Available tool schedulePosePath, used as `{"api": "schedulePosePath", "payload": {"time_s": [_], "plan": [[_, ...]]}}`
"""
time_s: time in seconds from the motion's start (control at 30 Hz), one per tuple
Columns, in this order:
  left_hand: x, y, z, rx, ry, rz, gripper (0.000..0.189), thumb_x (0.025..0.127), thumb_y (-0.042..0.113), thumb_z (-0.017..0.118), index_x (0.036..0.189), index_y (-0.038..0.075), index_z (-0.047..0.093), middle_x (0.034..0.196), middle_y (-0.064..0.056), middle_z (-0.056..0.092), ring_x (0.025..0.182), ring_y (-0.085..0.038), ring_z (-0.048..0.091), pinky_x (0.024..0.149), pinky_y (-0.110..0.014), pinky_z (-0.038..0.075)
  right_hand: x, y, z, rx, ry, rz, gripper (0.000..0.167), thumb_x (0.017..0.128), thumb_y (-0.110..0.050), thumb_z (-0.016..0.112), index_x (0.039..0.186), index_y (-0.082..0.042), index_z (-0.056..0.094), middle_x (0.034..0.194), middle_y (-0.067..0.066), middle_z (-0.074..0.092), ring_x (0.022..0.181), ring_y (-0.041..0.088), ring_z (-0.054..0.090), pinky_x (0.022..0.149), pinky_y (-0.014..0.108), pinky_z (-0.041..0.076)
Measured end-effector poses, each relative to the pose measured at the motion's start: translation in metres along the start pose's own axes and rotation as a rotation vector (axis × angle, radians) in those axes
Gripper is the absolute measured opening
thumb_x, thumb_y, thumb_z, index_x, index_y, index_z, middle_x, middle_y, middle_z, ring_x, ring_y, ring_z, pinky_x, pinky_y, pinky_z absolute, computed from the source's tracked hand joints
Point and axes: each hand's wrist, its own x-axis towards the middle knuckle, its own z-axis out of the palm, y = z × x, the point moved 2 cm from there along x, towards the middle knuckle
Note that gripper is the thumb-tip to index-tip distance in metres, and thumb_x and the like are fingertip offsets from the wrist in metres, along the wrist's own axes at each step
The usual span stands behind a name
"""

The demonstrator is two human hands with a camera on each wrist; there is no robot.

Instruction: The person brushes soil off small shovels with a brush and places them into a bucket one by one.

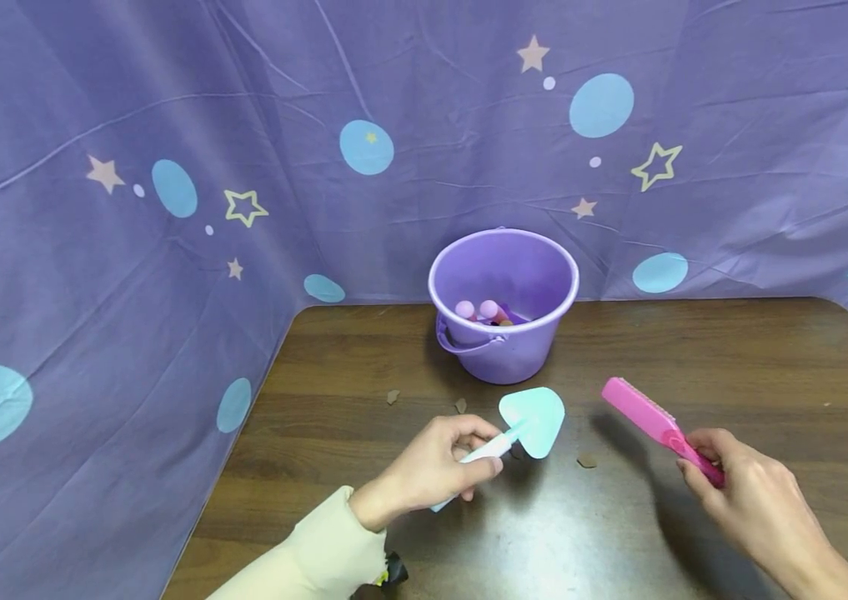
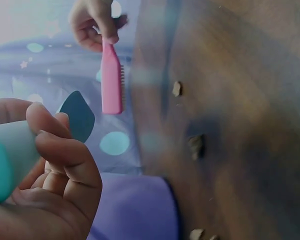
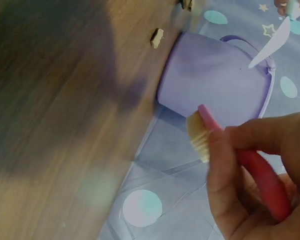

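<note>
My left hand (image 1: 434,467) holds a small light-blue toy shovel (image 1: 536,417) by its pale handle, blade toward the right and clear of the table. In my right hand (image 1: 757,487) is a pink brush (image 1: 644,408), gripped by the handle; its pale bristles (image 3: 197,132) show in the right wrist view. Several brown scraps lie scattered on the table, among them one scrap (image 1: 586,460) between the two tools and another scrap (image 1: 393,397) left of the bucket. Beyond the hands stands a purple bucket (image 1: 506,354) with pink-ended items (image 1: 489,309) inside.
The wooden table (image 1: 754,375) meets a purple patterned cloth (image 1: 424,192) at the back and left. The bucket's handle (image 1: 469,346) hangs down at its front left. A small black item (image 1: 395,571) sits by the left sleeve.
</note>
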Motion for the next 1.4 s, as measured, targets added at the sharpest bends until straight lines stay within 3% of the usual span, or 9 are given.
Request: {"api": "schedulePosePath", "payload": {"time_s": [0.17, 0.27, 0.5, 0.73, 1.0, 1.2, 1.4], "plan": [[0.001, 0.016, -0.011, 0.049, 0.011, 0.040, 0.019, 0.088, 0.003, 0.058, 0.106, -0.002, 0.064, 0.079, -0.007, 0.064, 0.047, -0.012, 0.053, 0.045, -0.028, 0.048, -0.001, 0.004, -0.002, -0.013, -0.011, -0.032, 0.041, 0.070, -0.002, 0.077, 0.105, -0.010, 0.057, 0.081, -0.002, 0.065, 0.057, -0.002, 0.039, 0.047, 0.030, 0.033], [0.002, 0.027, -0.017, 0.082, 0.020, 0.067, 0.020, 0.089, 0.003, 0.056, 0.107, -0.001, 0.064, 0.079, -0.011, 0.065, 0.049, -0.012, 0.053, 0.044, -0.030, 0.049, -0.002, 0.005, -0.004, -0.038, -0.017, -0.004, 0.043, 0.069, -0.005, 0.078, 0.106, -0.009, 0.056, 0.079, -0.001, 0.066, 0.055, 0.000, 0.038, 0.046, 0.031, 0.032], [0.006, 0.054, -0.029, 0.220, 0.074, 0.112, 0.018, 0.089, 0.007, 0.056, 0.103, 0.004, 0.066, 0.077, -0.002, 0.064, 0.047, -0.010, 0.054, 0.041, -0.030, 0.047, -0.005, 0.007, -0.005, -0.048, -0.088, 0.152, 0.019, 0.087, -0.017, 0.063, 0.103, -0.008, 0.058, 0.060, -0.007, 0.044, 0.050, 0.008, 0.035, 0.046, 0.031, 0.025], [0.016, 0.081, -0.040, 0.261, 0.160, 0.102, 0.018, 0.085, 0.006, 0.054, 0.099, 0.006, 0.067, 0.071, -0.001, 0.062, 0.044, -0.010, 0.052, 0.040, -0.032, 0.045, -0.005, 0.008, -0.004, -0.045, -0.105, 0.184, 0.015, 0.090, -0.012, 0.053, 0.104, -0.011, 0.059, 0.062, -0.004, 0.044, 0.052, 0.015, 0.038, 0.044, 0.033, 0.026], [0.043, 0.102, -0.059, 0.395, 0.270, 0.118, 0.018, 0.086, 0.013, 0.057, 0.098, 0.009, 0.070, 0.068, 0.001, 0.063, 0.048, -0.012, 0.056, 0.046, -0.030, 0.046, -0.004, 0.010, -0.003, -0.073, -0.094, 0.186, 0.017, 0.087, -0.012, 0.055, 0.103, -0.012, 0.060, 0.065, -0.004, 0.047, 0.050, 0.013, 0.037, 0.041, 0.032, 0.024], [0.072, 0.112, -0.073, 0.548, 0.291, 0.114, 0.014, 0.086, 0.019, 0.061, 0.092, 0.012, 0.071, 0.074, 0.006, 0.068, 0.065, -0.010, 0.059, 0.058, -0.028, 0.045, -0.006, 0.012, 0.000, -0.085, -0.119, 0.202, 0.019, 0.087, -0.012, 0.054, 0.104, -0.014, 0.061, 0.069, -0.005, 0.047, 0.052, 0.014, 0.038, 0.042, 0.032, 0.025], [0.098, 0.117, -0.088, 0.754, 0.285, 0.015, 0.012, 0.083, 0.020, 0.062, 0.089, 0.012, 0.069, 0.072, 0.008, 0.066, 0.069, -0.011, 0.060, 0.062, -0.027, 0.046, -0.006, 0.014, 0.003, -0.088, -0.124, 0.202, 0.020, 0.085, -0.012, 0.056, 0.104, -0.014, 0.060, 0.073, -0.003, 0.051, 0.054, 0.016, 0.041, 0.042, 0.033, 0.026]]}}
